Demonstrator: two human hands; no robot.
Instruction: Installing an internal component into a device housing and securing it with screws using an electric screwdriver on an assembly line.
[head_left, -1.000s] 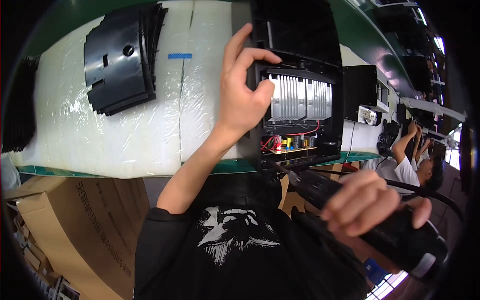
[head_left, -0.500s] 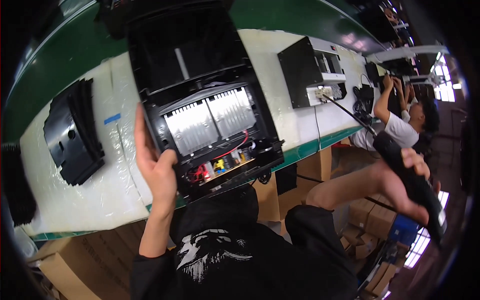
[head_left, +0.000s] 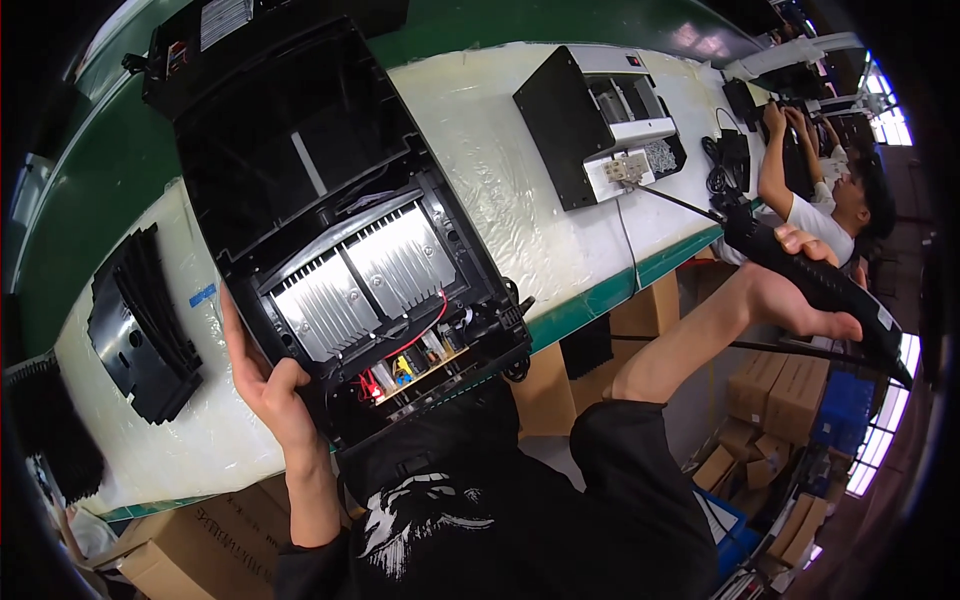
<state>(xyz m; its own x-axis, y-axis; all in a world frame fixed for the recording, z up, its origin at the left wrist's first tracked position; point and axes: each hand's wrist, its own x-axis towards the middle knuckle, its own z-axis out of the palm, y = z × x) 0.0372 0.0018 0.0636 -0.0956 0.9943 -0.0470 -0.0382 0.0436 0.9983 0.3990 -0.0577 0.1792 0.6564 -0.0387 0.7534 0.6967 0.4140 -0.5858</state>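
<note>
A black plastic housing (head_left: 345, 215) lies across the table before me, its inside showing. Two silver finned heat sinks (head_left: 365, 285) sit in it, and a circuit board (head_left: 420, 365) with red wires runs along the near end. My left hand (head_left: 275, 385) grips the housing's left edge, thumb on top and fingers along the side. In my right hand (head_left: 790, 290) is a black electric screwdriver (head_left: 830, 285), fingers wrapped round its body. Its long shaft reaches left to the pale block at the front of a screw feeder (head_left: 625, 165); whether the tip touches cannot be made out.
Stacked black plastic panels (head_left: 145, 325) lie at the left. Another black unit (head_left: 240, 30) stands at the far side on the green surface. A coiled black cable (head_left: 715, 165) is beyond the feeder. A co-worker (head_left: 825, 195) sits at the right. Cardboard boxes (head_left: 780, 395) stand below the table.
My view has shifted, so the housing and left hand appear further left. The screwdriver stays at the feeder in my right hand. Another black unit now shows at the far left.
</note>
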